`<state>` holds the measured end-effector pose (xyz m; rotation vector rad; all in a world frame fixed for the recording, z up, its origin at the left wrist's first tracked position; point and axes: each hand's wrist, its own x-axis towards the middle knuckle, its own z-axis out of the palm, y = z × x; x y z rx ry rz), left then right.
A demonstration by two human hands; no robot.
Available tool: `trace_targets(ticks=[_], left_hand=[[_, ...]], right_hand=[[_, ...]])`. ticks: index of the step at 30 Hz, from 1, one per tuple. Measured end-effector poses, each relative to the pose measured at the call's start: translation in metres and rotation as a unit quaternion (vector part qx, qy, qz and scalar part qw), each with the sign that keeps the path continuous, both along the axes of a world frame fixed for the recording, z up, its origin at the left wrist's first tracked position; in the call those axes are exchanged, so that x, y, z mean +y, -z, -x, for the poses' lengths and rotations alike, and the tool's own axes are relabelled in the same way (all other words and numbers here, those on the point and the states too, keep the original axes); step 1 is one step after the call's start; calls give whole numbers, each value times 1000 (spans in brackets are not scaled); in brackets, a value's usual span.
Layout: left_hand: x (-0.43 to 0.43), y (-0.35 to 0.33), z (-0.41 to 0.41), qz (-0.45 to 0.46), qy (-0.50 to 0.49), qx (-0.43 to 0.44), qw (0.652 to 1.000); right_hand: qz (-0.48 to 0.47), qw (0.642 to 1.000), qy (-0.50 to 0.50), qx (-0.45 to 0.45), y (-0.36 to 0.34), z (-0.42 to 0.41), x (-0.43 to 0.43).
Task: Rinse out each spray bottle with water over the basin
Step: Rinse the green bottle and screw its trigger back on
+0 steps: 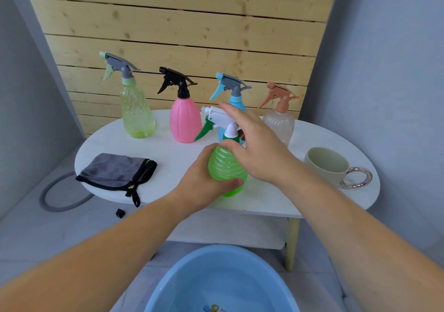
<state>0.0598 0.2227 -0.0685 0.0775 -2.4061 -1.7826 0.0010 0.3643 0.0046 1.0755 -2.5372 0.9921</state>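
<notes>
A green ribbed spray bottle (225, 167) with a white head and green trigger stands near the table's front edge. My left hand (204, 179) grips its body from the left. My right hand (254, 148) reaches over its top, thumb at the green collar and fingers behind the white head. Behind it stand a pale yellow-green bottle (137, 114), a pink bottle (185, 121) with a black head, a blue bottle (234, 95) partly hidden by my right hand, and a clear bottle (280, 124) with a peach head. A blue basin (182, 278) sits on the floor below.
The white oval table (168, 153) also carries a folded grey cloth (117, 169) at the left and a pale green mug (329, 165) with a metallic ring handle at the right. A grey hose loop (50, 198) and a small black cap (120, 212) lie on the floor.
</notes>
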Motion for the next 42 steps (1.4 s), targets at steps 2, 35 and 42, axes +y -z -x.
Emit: trace_targets(ticks=[2, 35, 42], left_hand=[[-2, 1, 0, 0, 8, -3, 1000], [-3, 4, 4, 50, -10, 7, 999], [-6, 5, 6, 56, -1, -2, 998]], right_hand=[[-8, 999, 25, 22, 1, -3, -3], [89, 991, -31, -100, 1, 9, 6], [137, 981, -29, -132, 6, 12, 9]])
